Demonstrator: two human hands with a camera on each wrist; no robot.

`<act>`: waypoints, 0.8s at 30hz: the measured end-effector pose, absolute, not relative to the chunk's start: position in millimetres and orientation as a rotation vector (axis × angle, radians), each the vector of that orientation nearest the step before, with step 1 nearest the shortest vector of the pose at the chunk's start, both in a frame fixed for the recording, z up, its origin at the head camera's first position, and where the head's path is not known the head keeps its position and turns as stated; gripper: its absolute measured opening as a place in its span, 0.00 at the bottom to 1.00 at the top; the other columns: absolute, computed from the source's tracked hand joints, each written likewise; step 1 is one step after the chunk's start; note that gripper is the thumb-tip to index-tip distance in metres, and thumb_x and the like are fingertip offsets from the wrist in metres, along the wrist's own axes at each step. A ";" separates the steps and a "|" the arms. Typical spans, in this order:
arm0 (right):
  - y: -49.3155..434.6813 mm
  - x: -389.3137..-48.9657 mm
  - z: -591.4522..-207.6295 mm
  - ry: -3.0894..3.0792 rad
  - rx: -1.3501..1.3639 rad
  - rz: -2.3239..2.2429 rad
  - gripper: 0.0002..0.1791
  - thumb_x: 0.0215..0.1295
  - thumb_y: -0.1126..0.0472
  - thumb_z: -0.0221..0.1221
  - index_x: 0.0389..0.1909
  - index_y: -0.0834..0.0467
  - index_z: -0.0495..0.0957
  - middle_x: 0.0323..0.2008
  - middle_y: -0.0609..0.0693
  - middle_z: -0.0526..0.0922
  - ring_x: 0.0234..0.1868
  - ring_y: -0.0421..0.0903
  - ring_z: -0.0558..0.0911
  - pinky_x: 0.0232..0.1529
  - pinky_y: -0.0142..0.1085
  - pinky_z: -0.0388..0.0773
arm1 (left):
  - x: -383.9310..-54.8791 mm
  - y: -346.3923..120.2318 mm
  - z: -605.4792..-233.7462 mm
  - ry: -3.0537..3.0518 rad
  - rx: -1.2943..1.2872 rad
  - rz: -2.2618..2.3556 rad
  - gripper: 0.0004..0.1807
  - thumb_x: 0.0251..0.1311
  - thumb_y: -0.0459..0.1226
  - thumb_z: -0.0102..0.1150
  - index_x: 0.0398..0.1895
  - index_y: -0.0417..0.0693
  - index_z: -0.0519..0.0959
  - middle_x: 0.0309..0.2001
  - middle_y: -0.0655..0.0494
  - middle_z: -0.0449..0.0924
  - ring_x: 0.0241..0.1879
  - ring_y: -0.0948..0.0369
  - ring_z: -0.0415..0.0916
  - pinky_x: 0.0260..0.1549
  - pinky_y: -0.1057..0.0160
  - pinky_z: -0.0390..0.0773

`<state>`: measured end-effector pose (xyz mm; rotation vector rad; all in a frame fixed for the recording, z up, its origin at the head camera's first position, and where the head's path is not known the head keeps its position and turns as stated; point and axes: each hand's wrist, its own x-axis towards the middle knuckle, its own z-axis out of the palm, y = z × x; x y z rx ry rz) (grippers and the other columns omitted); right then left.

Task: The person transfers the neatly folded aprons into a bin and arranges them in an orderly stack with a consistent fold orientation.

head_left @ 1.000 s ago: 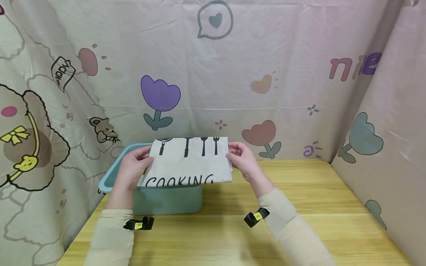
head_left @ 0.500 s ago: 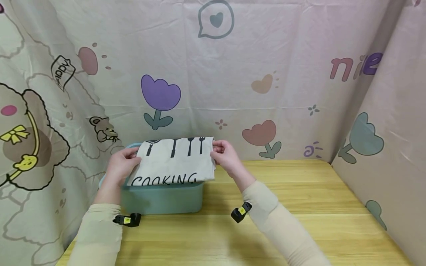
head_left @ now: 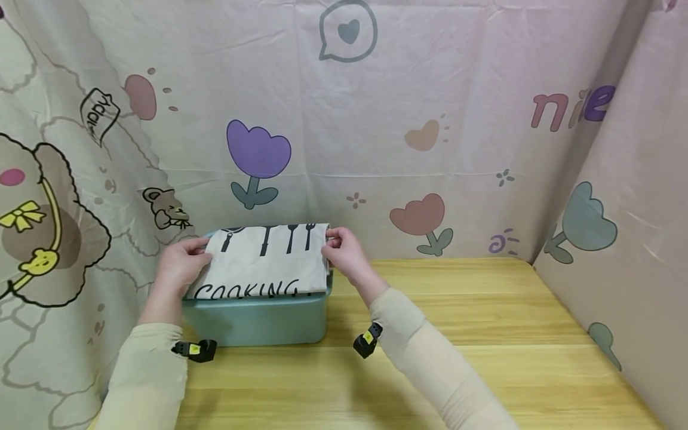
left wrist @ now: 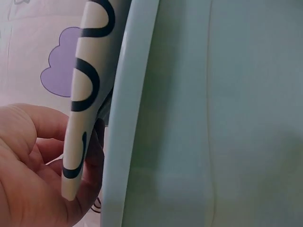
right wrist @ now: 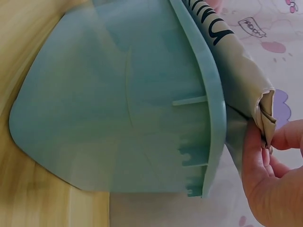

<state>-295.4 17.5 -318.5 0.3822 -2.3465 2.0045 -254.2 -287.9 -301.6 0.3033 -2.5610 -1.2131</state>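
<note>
A folded white cloth (head_left: 263, 263), printed with dark utensils and the word COOKING, lies level across the mouth of a blue-green plastic bin (head_left: 258, 325). My left hand (head_left: 180, 266) pinches its left end, thumb on top and fingers beneath. At the opposite end, my right hand (head_left: 349, 257) holds the folded edge the same way. In the left wrist view, the cloth (left wrist: 83, 142) is just above the bin's rim (left wrist: 130, 118). The right wrist view has the layered end of the cloth (right wrist: 266, 111) between thumb and fingers, beside the rim (right wrist: 215, 94). The bin's inside is hidden.
The bin stands on a wood-grain table (head_left: 457, 346), toward its left side. A patterned curtain (head_left: 344, 119) hangs behind the table, and more of it closes in the left and right sides.
Both hands have carried the cloth to the left, from partly past the bin's right side to squarely over its mouth. The bin has stayed in place.
</note>
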 end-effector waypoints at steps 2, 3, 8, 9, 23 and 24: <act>15.0 -297.0 -319.1 -2.361 0.387 1.970 0.19 0.63 0.73 0.56 0.56 0.69 0.72 0.33 0.52 0.73 0.34 0.44 0.73 0.30 0.32 0.78 | -254.5 -290.5 -301.8 -2.564 0.306 -1.210 0.27 0.64 0.29 0.54 0.67 0.30 0.67 0.50 0.36 0.72 0.47 0.49 0.68 0.30 0.72 0.69; 14.0 -297.4 -319.2 -2.366 0.390 1.955 0.19 0.62 0.73 0.56 0.56 0.69 0.72 0.33 0.52 0.73 0.33 0.44 0.73 0.30 0.32 0.78 | -254.6 -291.6 -301.9 -2.567 0.310 -1.205 0.27 0.65 0.29 0.54 0.67 0.30 0.68 0.50 0.36 0.72 0.47 0.49 0.68 0.30 0.73 0.69; 9.0 -299.7 -320.2 -2.406 0.407 1.865 0.18 0.62 0.73 0.57 0.54 0.70 0.73 0.31 0.51 0.74 0.31 0.44 0.73 0.28 0.31 0.75 | -255.9 -296.2 -303.1 -2.589 0.331 -1.183 0.27 0.65 0.30 0.54 0.68 0.32 0.67 0.52 0.35 0.72 0.49 0.47 0.69 0.35 0.67 0.71; 8.1 -299.7 -320.3 -2.421 0.404 1.845 0.18 0.62 0.73 0.57 0.53 0.69 0.73 0.31 0.51 0.74 0.30 0.44 0.73 0.28 0.31 0.75 | -256.0 -296.9 -303.0 -2.595 0.339 -1.176 0.27 0.65 0.30 0.54 0.68 0.33 0.67 0.53 0.35 0.72 0.49 0.47 0.69 0.36 0.65 0.72; 28.9 -301.6 -320.7 -2.513 0.507 1.495 0.17 0.68 0.67 0.57 0.56 0.67 0.75 0.43 0.58 0.80 0.45 0.53 0.78 0.50 0.42 0.78 | -242.9 -301.7 -300.7 -2.770 0.240 -0.944 0.26 0.72 0.37 0.47 0.66 0.27 0.66 0.60 0.26 0.69 0.58 0.33 0.66 0.54 0.37 0.69; 33.1 -302.0 -321.2 -2.502 0.520 1.491 0.17 0.68 0.67 0.57 0.56 0.67 0.75 0.44 0.58 0.80 0.46 0.53 0.79 0.51 0.42 0.78 | -241.9 -301.3 -301.0 -2.776 0.225 -0.928 0.26 0.72 0.37 0.47 0.66 0.27 0.66 0.60 0.26 0.69 0.58 0.33 0.67 0.54 0.36 0.70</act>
